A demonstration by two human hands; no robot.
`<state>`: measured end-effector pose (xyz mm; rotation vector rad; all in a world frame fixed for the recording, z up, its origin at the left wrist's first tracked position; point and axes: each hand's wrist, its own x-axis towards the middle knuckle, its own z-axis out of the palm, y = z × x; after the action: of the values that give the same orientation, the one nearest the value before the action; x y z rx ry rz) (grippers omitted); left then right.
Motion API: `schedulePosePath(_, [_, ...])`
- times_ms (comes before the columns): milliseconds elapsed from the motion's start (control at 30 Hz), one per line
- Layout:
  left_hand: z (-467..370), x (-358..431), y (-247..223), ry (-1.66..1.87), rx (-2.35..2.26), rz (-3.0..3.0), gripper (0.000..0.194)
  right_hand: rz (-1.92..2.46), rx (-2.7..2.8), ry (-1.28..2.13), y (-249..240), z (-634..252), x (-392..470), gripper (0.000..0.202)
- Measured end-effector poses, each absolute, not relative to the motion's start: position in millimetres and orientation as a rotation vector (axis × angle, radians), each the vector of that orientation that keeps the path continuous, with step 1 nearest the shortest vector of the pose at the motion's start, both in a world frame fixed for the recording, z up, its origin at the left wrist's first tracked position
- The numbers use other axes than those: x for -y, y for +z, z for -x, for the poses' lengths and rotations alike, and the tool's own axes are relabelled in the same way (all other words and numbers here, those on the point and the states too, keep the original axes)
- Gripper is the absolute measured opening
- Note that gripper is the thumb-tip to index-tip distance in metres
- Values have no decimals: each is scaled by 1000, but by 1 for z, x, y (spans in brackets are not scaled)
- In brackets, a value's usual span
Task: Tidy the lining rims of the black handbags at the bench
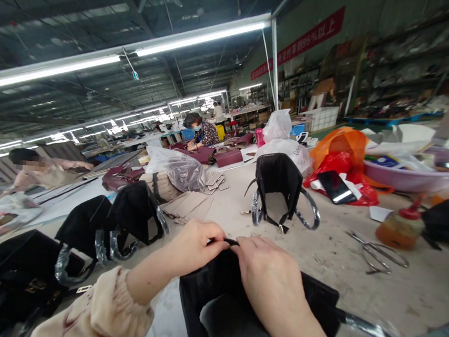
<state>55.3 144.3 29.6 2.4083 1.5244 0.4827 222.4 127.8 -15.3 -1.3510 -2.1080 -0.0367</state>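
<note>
Directly before me is a black handbag (191, 305), its top gaping and a grey lining showing inside. My left hand (195, 248) pinches the far rim of the bag between thumb and fingers. Close beside it, almost touching, my right hand (268, 273) grips the same edge with its fingers pressed together. A plastic-wrapped handle (375, 331) sticks out at the bag's right side. Beyond my hands another black bag (278, 187) stands open on the table, its wrapped handles hanging to either side.
Several black bags (88, 224) line the left. Scissors (377, 252), an amber bottle (401, 228), a phone (336, 187) and a purple basin (418, 176) lie right. Cardboard pieces (189, 205) and plastic bags (177, 166) sit farther back. Co-workers (204, 132) work at tables beyond.
</note>
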Motion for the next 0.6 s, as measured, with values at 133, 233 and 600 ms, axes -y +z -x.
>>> schedulePosePath(133, [-48,-142,29,597,-1451,-2363,13,1342,2076,-32,-17,-224,-131,14])
schedulePosePath(233, [-45,-137,31,650,-1430,-2343,11,1330,2084,-41,-18,-224,-133,13])
schedulePosePath(600, [-47,-122,34,428,-1809,-2425,20,1370,2087,-90,-20,-226,-137,17])
